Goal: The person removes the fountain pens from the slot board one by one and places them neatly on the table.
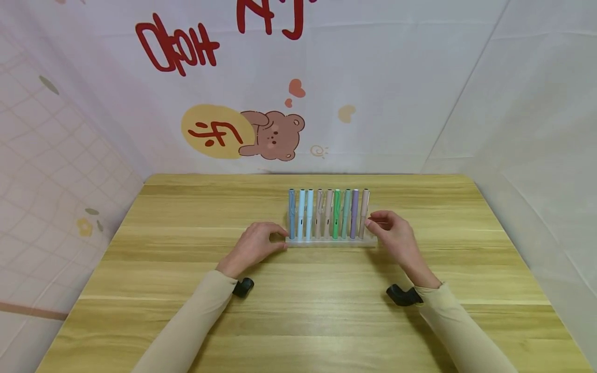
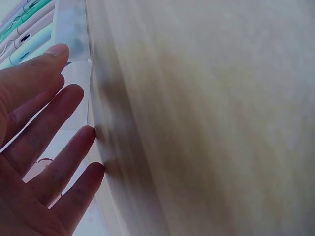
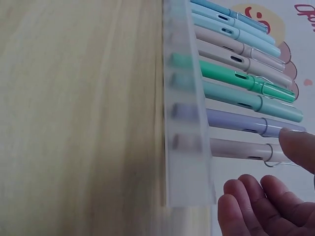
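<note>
A clear pen stand (image 1: 331,243) is on the table with several capped fountain pens upright in a row. From the left come a blue pen (image 1: 292,215), light blue ones, pinkish-beige ones, a green pen (image 1: 336,215), a teal pen (image 1: 346,215), a purple pen (image 1: 354,215) and a beige pen (image 1: 364,215). My left hand (image 1: 256,241) is at the stand's left end, fingers spread and thumb by its edge. At the right end is my right hand (image 1: 394,235), fingers relaxed. Its thumb (image 3: 300,147) overlaps the beige pen's cap in the right wrist view; contact is unclear.
The wooden table (image 1: 308,311) extends on all sides of the stand. A pale cloth backdrop (image 1: 382,103) with a printed bear (image 1: 277,137) hangs behind it, and cloth walls flank both sides. Black wrist mounts (image 1: 403,295) stick out inward from the cuffs.
</note>
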